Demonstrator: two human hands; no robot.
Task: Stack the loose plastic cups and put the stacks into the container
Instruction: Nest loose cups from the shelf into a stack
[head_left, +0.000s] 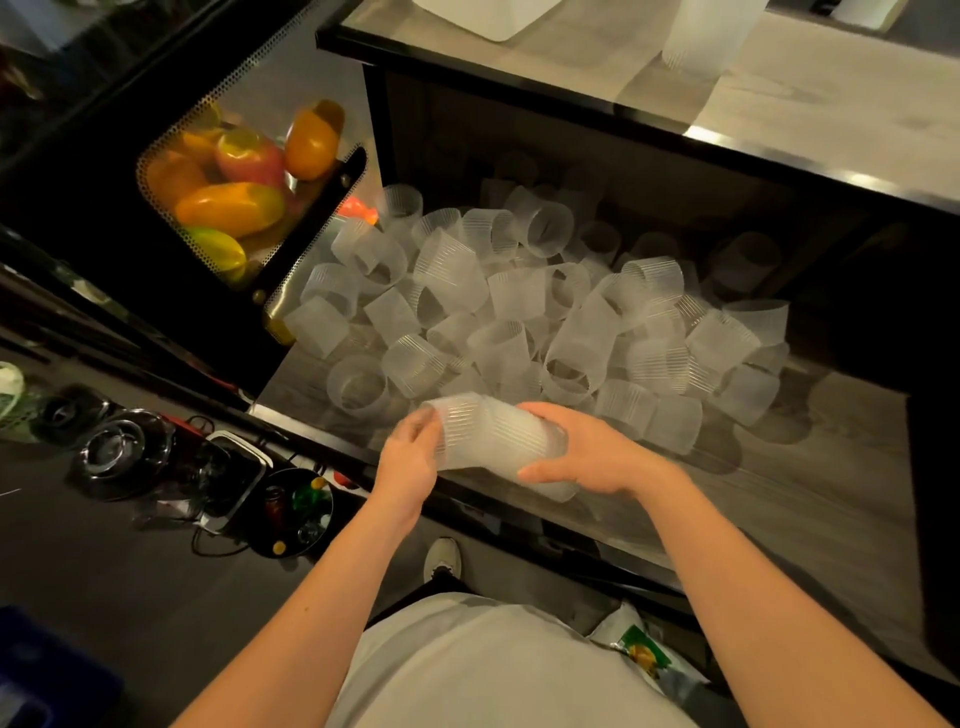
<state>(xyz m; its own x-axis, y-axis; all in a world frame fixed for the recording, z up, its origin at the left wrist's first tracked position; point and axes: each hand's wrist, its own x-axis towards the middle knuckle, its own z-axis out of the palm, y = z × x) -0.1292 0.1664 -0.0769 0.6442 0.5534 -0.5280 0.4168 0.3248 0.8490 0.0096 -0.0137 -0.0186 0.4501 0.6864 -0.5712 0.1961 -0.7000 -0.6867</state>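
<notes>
Head view: both hands work at the near edge of the lower shelf (779, 499). Left hand (410, 457) closes around one frosted ribbed cup (457, 423), fingers curled on its rim end. Right hand (582, 457) wraps a short lying stack (524, 441), thumb under, fingers over the top. Cup and stack meet between the two hands, tilted, roughly end to end; whether the cup is already nested or just touching, cannot tell, blur there.

Step in hand, my read: stacking, pushing one more cup onto the held stack. Early in the task. The loose pile (530, 312) sits just beyond both hands, spreading further to the right, dozens of cups on their sides and unsorted.

Container: possibly the white tub (488, 15) on the upper counter, far beyond the hands, mostly cropped; not sure. An upright stack of cups (706, 36) stands near it, far beyond the right hand.

Next move calls for lining up the cup mouths and pressing the hands together until seated, then the left hand letting go to reach forward for another. Thin plastic, likely flexes, so light squeeze.
</notes>
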